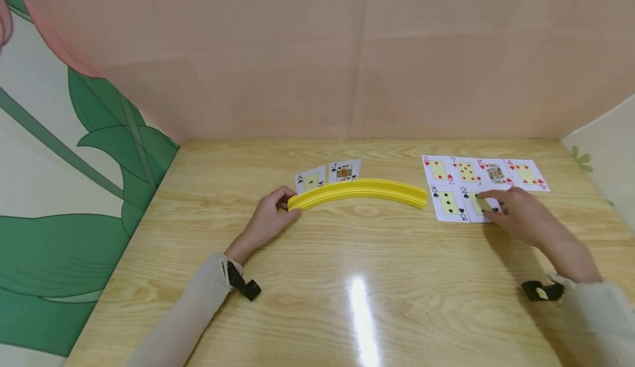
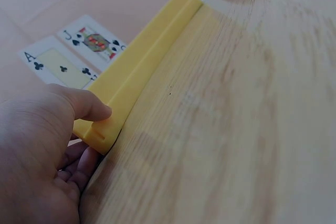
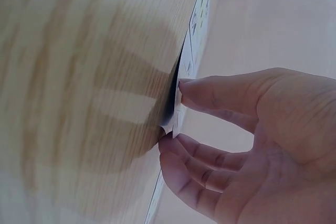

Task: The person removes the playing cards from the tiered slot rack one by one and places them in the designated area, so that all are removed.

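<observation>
My left hand (image 1: 270, 212) grips the left end of a curved yellow card holder (image 1: 357, 187), with the thumb on its near side in the left wrist view. An ace of clubs (image 1: 310, 180) and a black jack (image 1: 344, 171) stand in the holder, leaning back, their lower edges hidden by it. To the right, my right hand (image 1: 528, 218) pinches a black two (image 1: 473, 208) at its right side. In the right wrist view the edge of that playing card (image 3: 178, 100) is slightly raised off the table between thumb and fingers.
Left of the black two lies a three of spades (image 1: 448, 203). Behind them is a row of red cards: a two (image 1: 437, 169), a seven of diamonds (image 1: 467, 171), a king (image 1: 495, 173) and a four (image 1: 526, 174). A pink cloth wall (image 1: 357, 80) borders the wooden table (image 1: 307, 290).
</observation>
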### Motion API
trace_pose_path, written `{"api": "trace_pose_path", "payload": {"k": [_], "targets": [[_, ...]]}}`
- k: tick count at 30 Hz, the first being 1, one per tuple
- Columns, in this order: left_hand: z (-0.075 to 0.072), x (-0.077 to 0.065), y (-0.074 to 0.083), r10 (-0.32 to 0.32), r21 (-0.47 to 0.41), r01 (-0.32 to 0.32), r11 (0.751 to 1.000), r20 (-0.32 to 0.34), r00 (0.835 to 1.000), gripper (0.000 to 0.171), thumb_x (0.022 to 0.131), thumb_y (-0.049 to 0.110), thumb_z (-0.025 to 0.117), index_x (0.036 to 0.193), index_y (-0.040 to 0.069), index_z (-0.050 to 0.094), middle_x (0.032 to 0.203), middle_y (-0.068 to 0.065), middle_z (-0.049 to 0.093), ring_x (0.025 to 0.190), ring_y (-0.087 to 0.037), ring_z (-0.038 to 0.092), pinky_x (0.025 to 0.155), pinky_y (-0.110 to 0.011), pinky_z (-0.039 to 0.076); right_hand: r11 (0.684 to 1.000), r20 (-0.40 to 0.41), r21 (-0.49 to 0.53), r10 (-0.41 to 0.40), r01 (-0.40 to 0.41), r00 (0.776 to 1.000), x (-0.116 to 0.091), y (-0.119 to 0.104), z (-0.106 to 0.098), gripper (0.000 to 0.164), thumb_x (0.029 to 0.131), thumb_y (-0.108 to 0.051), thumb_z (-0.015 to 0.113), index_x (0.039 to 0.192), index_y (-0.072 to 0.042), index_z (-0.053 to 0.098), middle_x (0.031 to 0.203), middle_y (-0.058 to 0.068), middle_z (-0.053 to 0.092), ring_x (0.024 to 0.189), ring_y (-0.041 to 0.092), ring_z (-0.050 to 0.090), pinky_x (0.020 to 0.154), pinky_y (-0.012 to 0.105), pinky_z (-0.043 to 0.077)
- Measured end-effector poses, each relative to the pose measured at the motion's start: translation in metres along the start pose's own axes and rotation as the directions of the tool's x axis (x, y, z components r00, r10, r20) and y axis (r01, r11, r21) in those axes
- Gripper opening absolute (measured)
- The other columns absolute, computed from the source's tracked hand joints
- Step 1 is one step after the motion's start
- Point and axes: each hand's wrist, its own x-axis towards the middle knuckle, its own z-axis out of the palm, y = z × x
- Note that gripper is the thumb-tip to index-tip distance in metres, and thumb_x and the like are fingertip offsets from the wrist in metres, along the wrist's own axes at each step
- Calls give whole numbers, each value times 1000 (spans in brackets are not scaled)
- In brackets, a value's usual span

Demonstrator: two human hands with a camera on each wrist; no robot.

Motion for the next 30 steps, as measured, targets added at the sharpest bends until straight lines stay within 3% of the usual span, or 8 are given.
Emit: {"api": "trace_pose_path", "payload": {"k": [13,23,30], "targets": [[0,0,-1,7,4,-7,1000,0,1000,25,89,14,73,111,11,63,105,-3,64,88,-16,58,79,-30,50,1000,19,4,0,0,1000,-1,-3,-2,40,87,-7,72,123,7,63,94,29,65,78,30,57,69,49,46],[0,1,1,7,1,-7,1000,-1,1000,25,89,13,73,112,10,64,105,-3,64,88,-16,59,80,-30,50,1000,11,24,3,-3,1000,-2,-2,-4,41,87,-7,71,124,7,61,99,35,64,87,41,62,74,59,47],[0,1,-1,13,12,-13,1000,2,1000,26,89,14,73,113,9,63,106,-4,64,89,-17,58,79,-29,50,997,9,68,25,-25,1000,-2,-2,-9,42,87,-8,71,124,9,59,102,37,63,77,34,68,65,48,51]]}}
